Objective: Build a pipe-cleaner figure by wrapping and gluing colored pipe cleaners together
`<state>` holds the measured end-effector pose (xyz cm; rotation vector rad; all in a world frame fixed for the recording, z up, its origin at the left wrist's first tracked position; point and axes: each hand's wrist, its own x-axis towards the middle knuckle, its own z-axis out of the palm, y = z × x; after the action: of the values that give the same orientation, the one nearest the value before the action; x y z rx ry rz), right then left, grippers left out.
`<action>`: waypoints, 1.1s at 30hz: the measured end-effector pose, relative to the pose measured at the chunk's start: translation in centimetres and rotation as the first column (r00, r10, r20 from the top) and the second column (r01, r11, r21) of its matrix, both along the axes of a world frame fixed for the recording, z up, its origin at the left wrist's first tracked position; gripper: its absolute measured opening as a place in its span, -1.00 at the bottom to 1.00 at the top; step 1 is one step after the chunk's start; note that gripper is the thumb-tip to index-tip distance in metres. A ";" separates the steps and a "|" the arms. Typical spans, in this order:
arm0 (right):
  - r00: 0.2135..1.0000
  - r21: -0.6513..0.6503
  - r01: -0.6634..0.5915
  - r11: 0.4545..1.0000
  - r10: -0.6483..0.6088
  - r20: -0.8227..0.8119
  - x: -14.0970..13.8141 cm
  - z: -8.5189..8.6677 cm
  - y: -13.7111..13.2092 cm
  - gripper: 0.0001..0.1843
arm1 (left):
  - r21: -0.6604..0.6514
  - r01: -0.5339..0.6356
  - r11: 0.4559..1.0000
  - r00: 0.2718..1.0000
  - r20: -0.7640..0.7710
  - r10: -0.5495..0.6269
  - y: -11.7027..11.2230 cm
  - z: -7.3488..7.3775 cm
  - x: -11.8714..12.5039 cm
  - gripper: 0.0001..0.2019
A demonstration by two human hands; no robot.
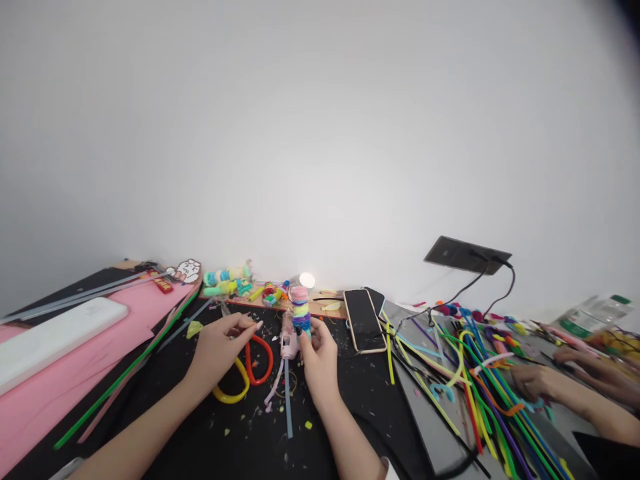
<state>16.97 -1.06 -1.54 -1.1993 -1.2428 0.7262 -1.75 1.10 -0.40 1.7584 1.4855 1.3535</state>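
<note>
Upright in my right hand [321, 357] is a small striped roll of pipe cleaners [301, 310], pink on top with yellow, blue and purple bands below. My left hand [223, 343] is pinched closed just left of it, over the scissors; whatever lies between its fingertips is too small to name. Red and yellow handles of the scissors [260, 380] show under that hand. Between my hands lies a pink glue gun [287, 343] with a translucent glue stick [289, 407] pointing toward me.
A phone [365, 320] lies right of my right hand. Many pipe cleaners [485, 380] spread farther right, near another person's hands [545, 383]. Pink sheet [145, 320] and a white box [65, 337] lie left. Finished-looking fuzzy rolls [227, 275] rest by the wall. Cables hang from a socket plate [465, 255].
</note>
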 end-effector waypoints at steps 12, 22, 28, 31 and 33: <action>0.973 0.002 -0.175 0.985 0.173 -0.152 -0.3 1.2 -0.4 -0.76 | 0.017 0.208 0.978 0.978 -0.037 -0.208 -0.7 0.6 0.0 -0.72; 0.856 -0.051 -0.482 0.875 0.457 -0.241 -1.2 0.9 -1.0 -0.74 | 0.110 0.321 0.941 0.934 -0.204 -0.294 -1.3 -0.3 0.6 0.09; 0.859 -0.072 -0.496 0.866 0.476 -0.191 -1.4 0.7 -1.1 -0.79 | 0.158 0.322 0.933 0.923 -0.270 -0.273 -1.5 -0.6 0.8 0.09; 0.858 -0.058 -0.501 0.864 0.486 -0.167 -1.4 0.6 -1.1 -0.79 | 0.171 0.326 0.930 0.918 -0.293 -0.268 -1.7 -0.6 1.0 0.07; 0.857 -0.054 -0.504 0.862 0.492 -0.151 -1.4 0.6 -1.1 -0.78 | 0.194 0.333 0.923 0.915 -0.301 -0.267 -1.8 -0.5 1.0 0.06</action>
<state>15.61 -2.17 -0.97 -0.8815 -1.4369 1.2385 -0.78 -0.66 -0.93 2.2982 1.1433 1.2097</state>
